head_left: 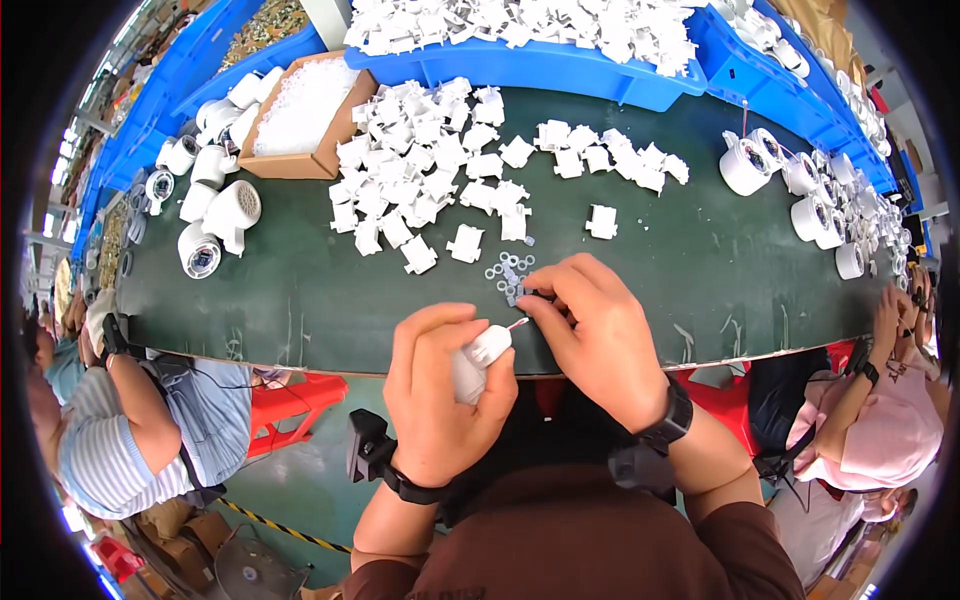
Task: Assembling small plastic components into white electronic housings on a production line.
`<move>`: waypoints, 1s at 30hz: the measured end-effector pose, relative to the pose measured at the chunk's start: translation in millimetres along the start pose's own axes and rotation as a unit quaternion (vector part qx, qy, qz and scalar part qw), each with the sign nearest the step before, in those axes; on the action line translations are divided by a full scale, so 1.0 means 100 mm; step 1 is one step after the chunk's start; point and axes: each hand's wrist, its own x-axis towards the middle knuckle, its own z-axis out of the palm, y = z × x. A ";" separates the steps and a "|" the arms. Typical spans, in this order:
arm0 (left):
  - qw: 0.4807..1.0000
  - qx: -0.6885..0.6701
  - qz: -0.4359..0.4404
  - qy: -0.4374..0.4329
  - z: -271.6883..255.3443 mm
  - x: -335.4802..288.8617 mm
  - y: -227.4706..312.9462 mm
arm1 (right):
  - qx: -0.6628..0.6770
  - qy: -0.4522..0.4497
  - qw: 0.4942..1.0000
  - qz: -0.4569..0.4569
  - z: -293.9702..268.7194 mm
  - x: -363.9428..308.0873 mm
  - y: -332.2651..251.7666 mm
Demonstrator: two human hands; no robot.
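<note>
My left hand (440, 390) is wrapped round a white plastic housing (488, 347) at the table's near edge. From the housing's tip a short wire with a reddish tint (517, 323) sticks out to the upper right. Just right of it, my right hand (600, 335) reaches down with thumb and forefinger pinched together at a small heap of translucent grey rings (508, 270). Whatever lies between those fingertips is too small to make out. Beyond the rings spreads a large pile of white square plastic parts (400, 160), with one single part (601, 222) lying apart on the right.
The green table (320, 290) carries an open cardboard box (290, 165) of small white pieces. White round-headed units stand at left (215, 220) and right (745, 165). A blue bin (520, 75) heaped with white parts lines the back. Other people sit on both sides.
</note>
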 end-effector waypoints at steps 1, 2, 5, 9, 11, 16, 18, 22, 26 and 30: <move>1.000 -0.011 0.001 -0.014 0.01 -0.02 -0.01 | -0.009 0.007 1.000 0.005 0.02 0.02 0.02; 0.999 -0.022 0.003 -0.029 0.01 -0.03 -0.03 | -0.008 0.007 1.000 0.005 0.02 0.03 0.02; 0.999 -0.014 0.026 -0.034 0.05 -0.02 -0.05 | 0.010 -0.015 0.999 0.033 -0.02 0.06 0.03; 0.998 -0.015 0.026 -0.049 0.07 -0.01 -0.02 | 0.010 -0.023 0.999 0.029 -0.08 0.04 0.06; 0.995 -0.003 0.060 -0.074 0.11 0.03 0.02 | 0.025 -0.019 0.999 0.039 -0.13 0.01 0.10; 0.992 -0.002 0.086 -0.088 0.18 0.05 0.06 | 0.231 -0.074 0.958 0.150 -0.49 -0.11 0.04; 0.992 0.010 0.085 -0.095 0.18 0.06 0.07 | 0.368 -0.103 0.895 0.229 -0.54 -0.21 -0.04; 0.991 0.010 0.087 -0.098 0.19 0.07 0.07 | 0.304 -0.128 0.936 0.124 -0.53 -0.31 -0.01; 0.990 0.012 0.094 -0.106 0.19 0.09 0.06 | 0.265 -0.108 0.955 0.082 -0.43 -0.31 0.03; 0.993 -0.010 0.086 -0.081 0.21 0.03 0.03 | 0.346 -0.107 0.924 0.120 -0.33 -0.30 0.03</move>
